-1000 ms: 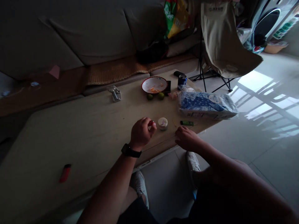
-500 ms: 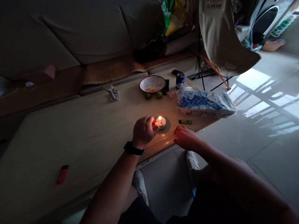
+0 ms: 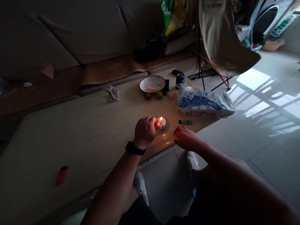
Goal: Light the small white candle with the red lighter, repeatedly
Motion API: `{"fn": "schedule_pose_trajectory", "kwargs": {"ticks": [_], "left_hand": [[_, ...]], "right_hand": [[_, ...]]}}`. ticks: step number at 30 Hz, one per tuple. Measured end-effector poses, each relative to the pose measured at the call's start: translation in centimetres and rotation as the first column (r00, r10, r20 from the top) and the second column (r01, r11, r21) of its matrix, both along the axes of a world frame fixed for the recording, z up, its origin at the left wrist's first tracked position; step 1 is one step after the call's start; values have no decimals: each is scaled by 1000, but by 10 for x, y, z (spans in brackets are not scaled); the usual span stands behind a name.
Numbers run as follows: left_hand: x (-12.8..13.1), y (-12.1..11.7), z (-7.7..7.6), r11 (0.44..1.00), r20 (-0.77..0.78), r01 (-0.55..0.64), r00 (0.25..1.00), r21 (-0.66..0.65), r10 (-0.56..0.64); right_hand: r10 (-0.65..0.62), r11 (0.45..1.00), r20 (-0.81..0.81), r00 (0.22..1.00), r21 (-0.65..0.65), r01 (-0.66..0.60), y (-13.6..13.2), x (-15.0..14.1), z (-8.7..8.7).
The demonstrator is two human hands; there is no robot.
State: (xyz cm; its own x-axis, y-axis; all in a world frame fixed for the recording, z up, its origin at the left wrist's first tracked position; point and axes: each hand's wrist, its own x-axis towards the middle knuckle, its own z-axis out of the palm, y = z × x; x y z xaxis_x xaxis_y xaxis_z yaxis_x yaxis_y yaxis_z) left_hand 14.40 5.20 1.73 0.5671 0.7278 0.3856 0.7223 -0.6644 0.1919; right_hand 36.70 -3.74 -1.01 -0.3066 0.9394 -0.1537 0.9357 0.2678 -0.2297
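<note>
My left hand (image 3: 145, 131) is shut on a small red lighter (image 3: 156, 122), whose tip is at the edge of a lit tealight candle (image 3: 161, 122). A small flame stands over the candle, and warm light falls on the pale wooden table (image 3: 93, 131). My right hand (image 3: 185, 138) rests flat near the table's front edge, holding nothing. Nearest to it lies a green lighter (image 3: 185, 122), a little beyond the fingertips. A thin stick (image 3: 172, 122) lies between the candle and the green lighter.
Farther along the table stand a white bowl with food scraps (image 3: 152, 84), two limes (image 3: 153, 95), a drink can (image 3: 180, 78) and a blue-and-white tissue pack (image 3: 206, 104). A red lighter (image 3: 62, 175) lies at the left. A sofa runs behind the table.
The candle was unlit a second ago and now burns. My left hand has moved right, bringing the red lighter against the candle. My right hand has barely moved.
</note>
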Motion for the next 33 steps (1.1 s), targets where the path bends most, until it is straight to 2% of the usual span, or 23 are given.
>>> {"fn": "schedule_pose_trajectory", "kwargs": {"ticks": [4,7,11,14,17,25,33], "left_hand": [[-1,0,-1,1000,-12,-7,1000,23,7],[-4,-1,0,1000,38,-24,999,20,23],[-15,0,2,996,252,-64,965,-61,77],[-28,1,1,986,418,-97,897,-137,147],[-42,3,-2,974,502,-129,839,-187,208],[-70,3,-9,961,496,-175,828,-215,262],[-81,2,-11,956,460,-189,844,-224,274]], "right_hand": [[5,1000,11,1000,12,-5,0,0,-2],[6,1000,15,1000,1,-6,0,0,-2],[2,1000,11,1000,5,-2,0,1,-1],[3,1000,3,1000,-2,-3,0,1,-1],[4,1000,0,1000,0,-4,0,1,-1],[12,999,13,1000,34,-12,-1,0,0],[11,999,15,1000,35,-12,0,1,-3]]}}
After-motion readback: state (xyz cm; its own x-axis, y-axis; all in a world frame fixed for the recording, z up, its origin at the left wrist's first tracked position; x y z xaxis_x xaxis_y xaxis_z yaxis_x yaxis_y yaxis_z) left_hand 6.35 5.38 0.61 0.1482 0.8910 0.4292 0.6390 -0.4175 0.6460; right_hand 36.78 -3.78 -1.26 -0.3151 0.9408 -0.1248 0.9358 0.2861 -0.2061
